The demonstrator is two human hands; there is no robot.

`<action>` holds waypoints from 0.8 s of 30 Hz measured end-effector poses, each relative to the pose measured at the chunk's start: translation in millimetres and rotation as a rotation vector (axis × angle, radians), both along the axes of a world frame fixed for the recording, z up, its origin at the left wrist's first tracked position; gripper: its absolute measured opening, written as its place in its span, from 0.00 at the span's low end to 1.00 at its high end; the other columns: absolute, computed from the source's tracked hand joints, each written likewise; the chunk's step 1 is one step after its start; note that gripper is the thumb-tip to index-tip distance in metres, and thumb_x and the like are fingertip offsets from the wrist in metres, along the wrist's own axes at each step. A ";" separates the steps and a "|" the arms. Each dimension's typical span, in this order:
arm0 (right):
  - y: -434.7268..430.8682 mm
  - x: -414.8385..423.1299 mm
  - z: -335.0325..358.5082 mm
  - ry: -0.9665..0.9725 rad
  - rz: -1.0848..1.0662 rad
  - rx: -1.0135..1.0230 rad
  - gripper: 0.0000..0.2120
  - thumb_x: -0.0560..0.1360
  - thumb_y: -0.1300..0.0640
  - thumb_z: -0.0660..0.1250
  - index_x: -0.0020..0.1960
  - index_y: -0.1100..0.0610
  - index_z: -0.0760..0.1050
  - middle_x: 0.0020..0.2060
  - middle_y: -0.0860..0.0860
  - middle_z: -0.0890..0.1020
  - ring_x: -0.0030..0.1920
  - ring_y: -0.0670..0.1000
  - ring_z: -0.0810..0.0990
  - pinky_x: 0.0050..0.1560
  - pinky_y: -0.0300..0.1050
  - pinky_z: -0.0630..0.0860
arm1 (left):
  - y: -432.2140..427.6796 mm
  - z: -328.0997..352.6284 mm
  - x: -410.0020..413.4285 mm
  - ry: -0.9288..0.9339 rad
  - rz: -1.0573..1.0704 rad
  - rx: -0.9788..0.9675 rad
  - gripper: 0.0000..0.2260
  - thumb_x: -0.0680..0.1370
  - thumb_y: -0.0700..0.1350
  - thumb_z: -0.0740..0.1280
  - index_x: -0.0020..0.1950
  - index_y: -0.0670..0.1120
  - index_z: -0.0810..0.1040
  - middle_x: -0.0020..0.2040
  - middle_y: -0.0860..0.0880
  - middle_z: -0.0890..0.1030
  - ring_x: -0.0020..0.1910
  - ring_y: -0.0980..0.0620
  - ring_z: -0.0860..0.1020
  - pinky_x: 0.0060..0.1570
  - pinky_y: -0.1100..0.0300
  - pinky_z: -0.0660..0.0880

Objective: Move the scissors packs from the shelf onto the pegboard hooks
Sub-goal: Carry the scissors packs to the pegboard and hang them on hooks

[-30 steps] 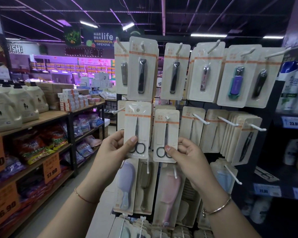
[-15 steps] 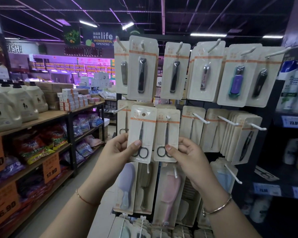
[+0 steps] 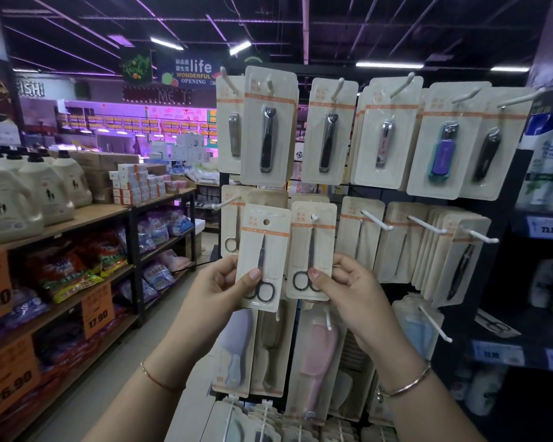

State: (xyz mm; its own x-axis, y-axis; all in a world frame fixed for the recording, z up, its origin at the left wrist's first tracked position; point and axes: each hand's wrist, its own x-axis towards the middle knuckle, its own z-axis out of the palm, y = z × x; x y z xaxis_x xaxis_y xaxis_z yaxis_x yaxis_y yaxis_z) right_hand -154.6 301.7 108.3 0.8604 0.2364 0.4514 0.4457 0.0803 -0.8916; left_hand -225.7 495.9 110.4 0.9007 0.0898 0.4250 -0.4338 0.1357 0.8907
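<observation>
A scissors pack is pinched by the left hand, thumb on its front near the handles and fingers behind; its hang hole is free of any hook, and it is held in front of the pegboard's middle row; a second pack is gripped at its lower edge by the right hand, its hole threaded on a white hook; behind, nail clippers are hung on the top row; further left, a shelf of detergent jugs is seen.
</observation>
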 end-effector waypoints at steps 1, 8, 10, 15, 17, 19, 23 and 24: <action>0.0 0.1 0.1 0.000 0.001 0.001 0.06 0.74 0.61 0.70 0.49 0.52 0.80 0.43 0.48 0.88 0.43 0.46 0.86 0.52 0.46 0.80 | -0.3 -0.1 -0.4 -0.003 0.004 0.005 0.11 0.77 0.38 0.64 0.59 0.42 0.78 0.50 0.43 0.86 0.44 0.50 0.85 0.39 0.63 0.81; 2.3 1.9 0.3 0.004 -0.004 -0.007 0.05 0.74 0.60 0.70 0.48 0.51 0.81 0.43 0.49 0.88 0.44 0.49 0.86 0.54 0.51 0.80 | 3.8 2.3 -0.1 -0.049 0.095 0.033 0.10 0.74 0.42 0.67 0.55 0.42 0.80 0.48 0.41 0.86 0.43 0.50 0.84 0.38 0.63 0.80; 2.1 2.4 0.1 0.004 0.001 0.000 0.05 0.74 0.60 0.70 0.48 0.51 0.81 0.43 0.50 0.88 0.44 0.49 0.86 0.53 0.50 0.80 | 5.1 0.4 0.1 -0.044 0.082 0.026 0.09 0.76 0.39 0.65 0.55 0.42 0.79 0.48 0.42 0.86 0.42 0.51 0.84 0.37 0.64 0.80; 2.6 3.3 -0.4 -0.001 0.007 0.009 0.06 0.74 0.61 0.70 0.46 0.50 0.81 0.42 0.49 0.88 0.41 0.45 0.86 0.49 0.45 0.80 | 5.1 -8.3 1.2 -0.019 0.057 0.035 0.10 0.76 0.37 0.65 0.57 0.41 0.79 0.48 0.42 0.87 0.44 0.50 0.85 0.40 0.61 0.82; 2.3 3.9 -0.5 -0.003 0.008 0.008 0.06 0.74 0.61 0.70 0.46 0.51 0.81 0.42 0.50 0.88 0.41 0.45 0.86 0.50 0.47 0.80 | 4.9 -9.1 1.5 -0.020 0.046 0.048 0.11 0.75 0.37 0.65 0.56 0.41 0.79 0.48 0.42 0.87 0.45 0.49 0.85 0.40 0.62 0.81; 2.1 4.7 -0.7 -0.007 0.013 0.004 0.05 0.74 0.61 0.70 0.46 0.51 0.81 0.42 0.49 0.88 0.41 0.46 0.86 0.51 0.47 0.80 | 5.0 -8.7 1.6 -0.022 0.064 0.054 0.11 0.75 0.38 0.66 0.56 0.41 0.79 0.48 0.42 0.87 0.44 0.49 0.85 0.40 0.62 0.81; 2.8 5.8 -1.1 -0.009 0.027 0.006 0.08 0.74 0.62 0.70 0.45 0.49 0.81 0.41 0.49 0.88 0.41 0.45 0.86 0.45 0.39 0.81 | 7.5 -3.7 4.2 -0.035 0.147 0.031 0.09 0.77 0.37 0.65 0.56 0.40 0.78 0.49 0.34 0.84 0.45 0.44 0.82 0.44 0.52 0.79; 2.8 6.1 -1.1 -0.009 0.027 0.007 0.08 0.74 0.62 0.70 0.44 0.49 0.81 0.41 0.49 0.88 0.41 0.44 0.86 0.43 0.36 0.81 | 8.0 -1.2 5.0 -0.036 0.161 0.025 0.09 0.77 0.38 0.65 0.56 0.40 0.78 0.50 0.32 0.83 0.46 0.41 0.80 0.47 0.47 0.75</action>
State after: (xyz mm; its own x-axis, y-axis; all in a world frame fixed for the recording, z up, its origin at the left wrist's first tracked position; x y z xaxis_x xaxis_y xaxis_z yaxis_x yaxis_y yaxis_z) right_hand -148.5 304.5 107.2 0.8495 0.2565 0.4611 0.4515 0.0989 -0.8868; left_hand -220.7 503.9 109.1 0.8597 0.2204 0.4608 -0.4799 0.0396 0.8764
